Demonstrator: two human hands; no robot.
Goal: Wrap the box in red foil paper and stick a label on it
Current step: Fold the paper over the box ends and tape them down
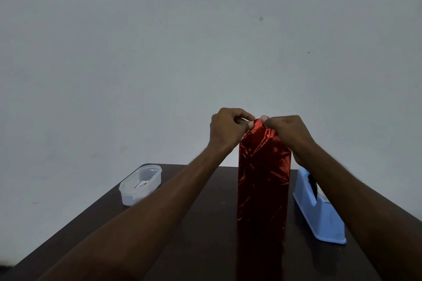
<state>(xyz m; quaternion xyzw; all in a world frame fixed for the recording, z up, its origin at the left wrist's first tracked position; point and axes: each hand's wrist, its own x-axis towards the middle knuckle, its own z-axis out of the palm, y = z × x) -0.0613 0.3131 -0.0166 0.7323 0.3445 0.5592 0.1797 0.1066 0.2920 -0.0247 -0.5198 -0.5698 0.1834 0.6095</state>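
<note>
While both hands, left hand (225, 126) and right hand (286, 131), pinch the red foil (263, 173) on top of the upright box, a clear tub (140, 185) holding something small sits near the bench's (205, 223) far left corner, and a blue tape holder (319, 212) stands by the right edge.

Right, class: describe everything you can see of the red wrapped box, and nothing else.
The box is tall and narrow, standing upright on the dark table, covered in shiny, crinkled red foil. The foil at its top end is gathered to a peak, pinched from both sides by the left hand and right hand. A blue tape dispenser sits just to its right, apart from it. No label shows.
</note>
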